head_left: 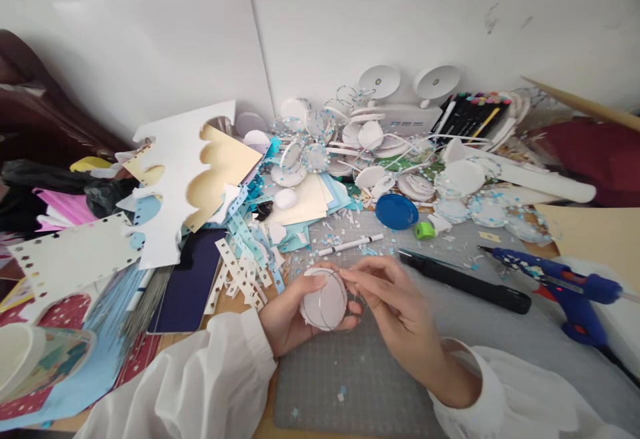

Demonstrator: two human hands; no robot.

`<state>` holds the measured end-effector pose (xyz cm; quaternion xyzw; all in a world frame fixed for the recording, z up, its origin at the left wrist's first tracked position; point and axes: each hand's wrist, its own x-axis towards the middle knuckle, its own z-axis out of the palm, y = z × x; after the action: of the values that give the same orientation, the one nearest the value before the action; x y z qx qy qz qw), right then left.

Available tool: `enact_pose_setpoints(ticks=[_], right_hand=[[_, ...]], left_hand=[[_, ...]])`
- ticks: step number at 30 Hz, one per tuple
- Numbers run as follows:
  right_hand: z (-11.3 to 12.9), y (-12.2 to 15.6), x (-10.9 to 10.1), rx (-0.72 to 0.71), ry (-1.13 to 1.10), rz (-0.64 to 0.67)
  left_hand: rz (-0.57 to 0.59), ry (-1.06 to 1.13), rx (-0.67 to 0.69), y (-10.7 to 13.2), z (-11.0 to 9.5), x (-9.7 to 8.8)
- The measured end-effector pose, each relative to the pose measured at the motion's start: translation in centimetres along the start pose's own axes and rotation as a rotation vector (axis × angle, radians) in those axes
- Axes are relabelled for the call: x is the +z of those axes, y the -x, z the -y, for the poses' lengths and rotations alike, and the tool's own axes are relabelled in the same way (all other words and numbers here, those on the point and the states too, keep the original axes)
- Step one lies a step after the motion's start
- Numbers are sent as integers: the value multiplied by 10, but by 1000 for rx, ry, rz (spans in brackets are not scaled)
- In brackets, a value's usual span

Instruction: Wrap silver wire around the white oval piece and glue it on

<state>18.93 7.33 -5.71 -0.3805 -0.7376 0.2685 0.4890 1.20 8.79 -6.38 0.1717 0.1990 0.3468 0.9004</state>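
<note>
Round white flat disc (324,304), a slender wire (321,298) curving over its face, sits in the left hand (295,306), held between thumb and fingers above the gray gridded cutting mat (345,376). The right hand (403,302) bunches its fingertips at the rim; I cannot tell what they pinch.

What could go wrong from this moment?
The thin loop across the disc in the left hand might slip as the right hand works at the rim.

The glue gun shows a red light; if it is on, its nozzle could burn the right hand reaching that way.

The black tool lies close by the right hand and might get knocked.
</note>
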Motion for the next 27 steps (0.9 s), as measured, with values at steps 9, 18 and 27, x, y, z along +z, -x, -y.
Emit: enact_pose_setpoints(ticks=[9, 18, 27], right_hand=[[-1, 1, 1, 7, -44, 71], [-1, 6, 6, 252, -83, -159], [6, 3, 6, 370, -292, -55]], left_hand=[[43, -29, -19, 2, -1, 1], [-91, -168, 279, 3, -1, 8], [-173, -382, 400, 1, 1, 5]])
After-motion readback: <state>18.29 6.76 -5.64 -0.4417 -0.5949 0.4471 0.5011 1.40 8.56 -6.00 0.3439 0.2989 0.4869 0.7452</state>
